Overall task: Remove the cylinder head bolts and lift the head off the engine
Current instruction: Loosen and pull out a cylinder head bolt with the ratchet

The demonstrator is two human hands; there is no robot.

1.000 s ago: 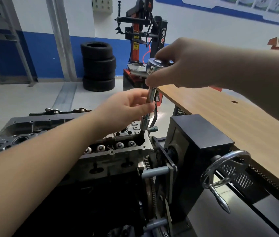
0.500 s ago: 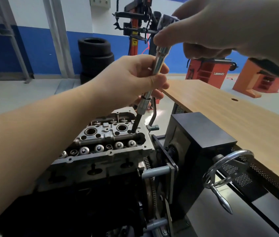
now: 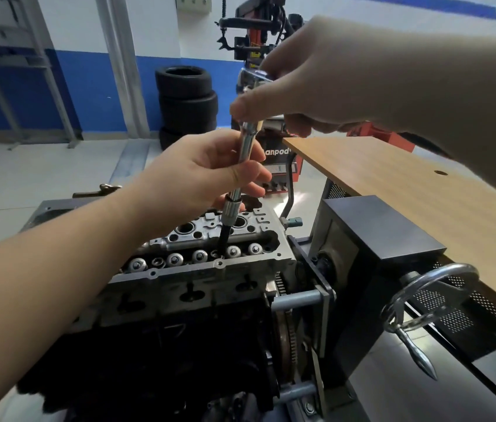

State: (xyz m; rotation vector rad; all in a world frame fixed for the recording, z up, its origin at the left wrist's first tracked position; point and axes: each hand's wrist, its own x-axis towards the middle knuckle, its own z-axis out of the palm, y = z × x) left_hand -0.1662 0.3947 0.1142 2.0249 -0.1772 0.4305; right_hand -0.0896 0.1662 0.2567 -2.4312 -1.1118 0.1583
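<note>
i see the cylinder head (image 3: 207, 266) sitting on top of the dark engine block (image 3: 161, 354), low and centre in my view, directly under both hands. its top is exposed, with a row of round silver caps along the near edge and two large bores behind them. a long chrome extension bar (image 3: 242, 159) stands nearly upright over the head, leaning a little to the right at its top; at its lower end a socket (image 3: 229, 212) carries a thin black shaft (image 3: 221, 240) down among the silver caps near the right end of the head. i think the shaft is a bolt coming out of its hole, but the tip is hidden and i can't be sure.

my left hand (image 3: 201, 175) is curled loosely around the middle of the bar, thumb across the front, fingers behind, forearm reaching in from the lower left. my right hand (image 3: 307, 83) comes in from the upper right and closes over the shiny ratchet head (image 3: 253, 79) at the top of the bar, thumb and fingers pinching down on it.

to the right of the engine are the black stand housing (image 3: 383, 236) with its chrome crank wheel (image 3: 432, 296), and a wooden bench top (image 3: 408, 190) beyond. stacked tyres (image 3: 187, 99) stand against the blue and white wall.
</note>
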